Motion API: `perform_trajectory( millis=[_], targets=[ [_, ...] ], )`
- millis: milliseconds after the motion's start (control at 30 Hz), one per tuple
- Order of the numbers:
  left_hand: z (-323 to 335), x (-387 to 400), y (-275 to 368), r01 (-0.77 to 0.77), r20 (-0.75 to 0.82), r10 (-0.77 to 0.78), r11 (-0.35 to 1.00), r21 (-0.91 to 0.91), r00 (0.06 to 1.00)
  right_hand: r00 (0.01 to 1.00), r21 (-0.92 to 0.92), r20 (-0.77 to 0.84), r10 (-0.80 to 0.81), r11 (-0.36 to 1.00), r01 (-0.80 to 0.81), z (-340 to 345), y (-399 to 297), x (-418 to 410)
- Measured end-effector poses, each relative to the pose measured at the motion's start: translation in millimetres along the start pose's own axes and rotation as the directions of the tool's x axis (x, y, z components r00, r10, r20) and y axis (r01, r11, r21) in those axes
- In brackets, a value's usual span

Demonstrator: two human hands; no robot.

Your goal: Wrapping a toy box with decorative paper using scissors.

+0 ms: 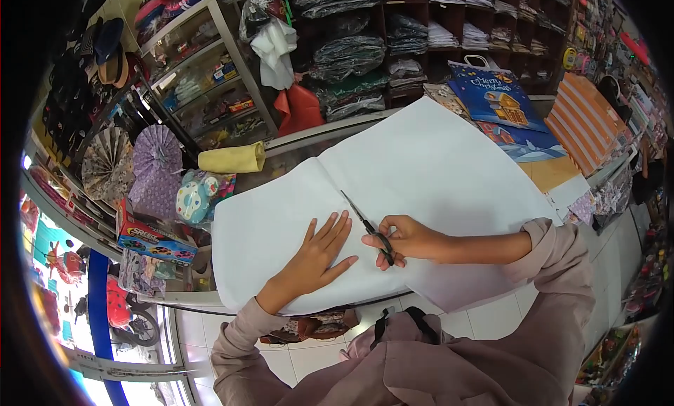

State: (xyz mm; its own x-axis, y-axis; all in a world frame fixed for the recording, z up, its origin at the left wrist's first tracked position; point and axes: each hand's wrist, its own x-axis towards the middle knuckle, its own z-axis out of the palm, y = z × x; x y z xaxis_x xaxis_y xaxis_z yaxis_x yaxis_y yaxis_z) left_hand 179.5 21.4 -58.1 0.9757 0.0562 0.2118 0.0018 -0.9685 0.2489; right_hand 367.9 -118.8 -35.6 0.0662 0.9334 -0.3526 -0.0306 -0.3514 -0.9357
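Note:
A large sheet of white paper [442, 158] covers much of the glass counter in front of me. A crease or cut line runs from its far edge towards the middle; I cannot tell which. My left hand [320, 253] lies flat on the left part of the sheet, fingers spread, holding nothing. In my right hand [397, 240] is a pair of scissors [362, 216] with black handles. Their blades look nearly closed and point to the far left, over the sheet near that line. The sheet's near right part hangs past the counter edge.
A rolled yellow cloth [231, 158], a light-blue animal-shaped toy [194, 196] and a toy car box [155, 237] stand at the left. Printed gift bags [500, 98] and an orange-striped paper bag [587, 124] lie at the right. Shelves of wrapped clothes [347, 55] rise behind the counter.

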Motion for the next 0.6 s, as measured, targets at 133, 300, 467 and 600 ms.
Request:
perform_trajectory(
  millis=[133,300,467,600],
  targets=[
    [-0.1,0.8,0.0,0.000,0.003,-0.001,1.000,0.003,1.000,0.999,0.034,0.020,-0.043,0.999,0.042,-1.5,3.4,3.4],
    [1.1,0.2,-1.0,0.001,0.001,-0.001,1.000,0.005,1.000,1.000,-0.020,0.014,-0.012,1.000,0.012,-2.0,-2.0,3.2],
    [-0.8,0.5,-0.7,0.002,0.012,-0.002,1.000,0.009,1.000,0.999,0.015,0.026,-0.027,1.000,0.027,-2.3,-1.0,7.8],
    [-1.3,1.1,-0.3,0.005,0.017,-0.005,1.000,0.007,1.000,0.997,-0.062,0.032,0.067,0.996,-0.065,-4.1,-6.9,8.2]
  ],
)
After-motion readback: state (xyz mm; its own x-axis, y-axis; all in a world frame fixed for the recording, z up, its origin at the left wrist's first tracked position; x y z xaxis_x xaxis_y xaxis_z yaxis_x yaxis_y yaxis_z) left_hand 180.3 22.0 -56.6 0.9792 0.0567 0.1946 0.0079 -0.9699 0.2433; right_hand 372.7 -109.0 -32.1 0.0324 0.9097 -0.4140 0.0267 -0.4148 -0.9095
